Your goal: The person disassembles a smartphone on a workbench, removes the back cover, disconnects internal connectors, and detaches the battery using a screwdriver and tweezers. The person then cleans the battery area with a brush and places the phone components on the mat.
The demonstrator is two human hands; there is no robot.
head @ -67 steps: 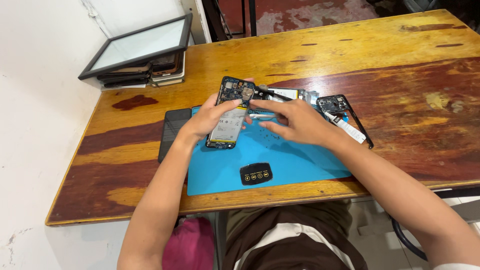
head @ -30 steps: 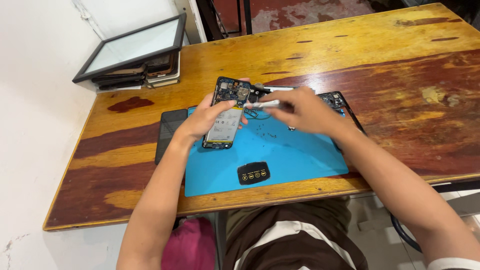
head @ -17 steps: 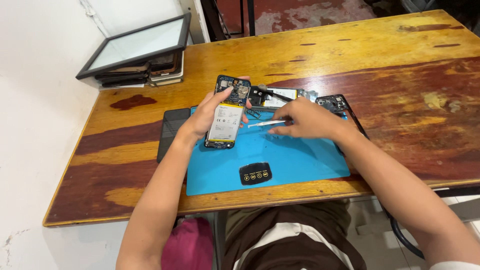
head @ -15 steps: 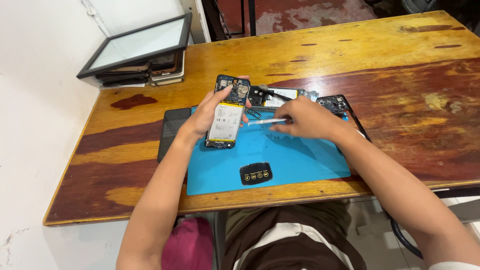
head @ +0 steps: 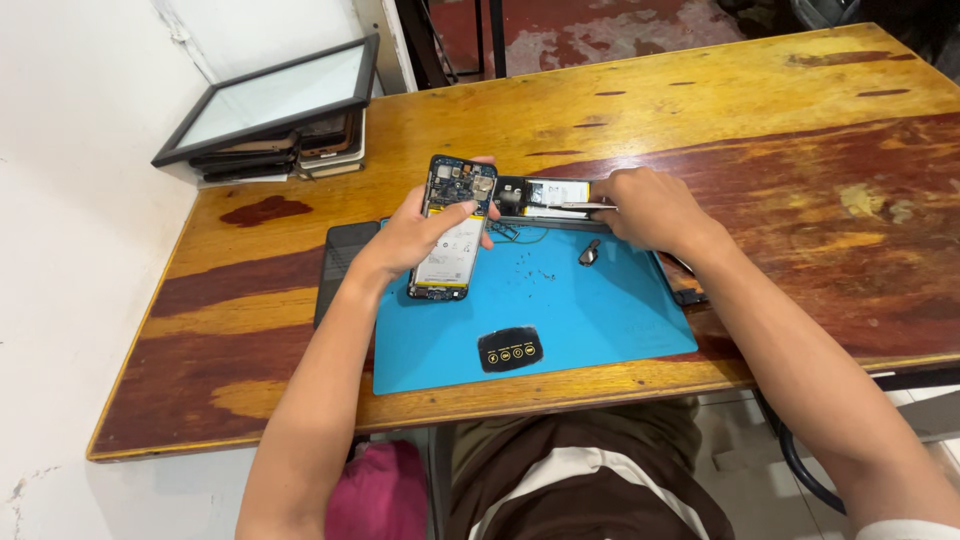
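Opened phone (head: 452,232) lay on blue mat (head: 560,320), left hand (head: 420,232) clasped around its middle, as before. Right hand (head: 645,208) had moved from over the mat up to a second phone (head: 545,196) at the mat's far edge, fingers pinched on tweezers (head: 585,206). Small screws (head: 530,265) lay scattered mid-mat.

Head camera, looking down, near table (head: 700,90).

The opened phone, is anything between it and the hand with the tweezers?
Nothing visible blocks it. The left hand holds the opened phone; the right hand with tweezers is beside it, and only bare blue mat and tiny screws lie between.
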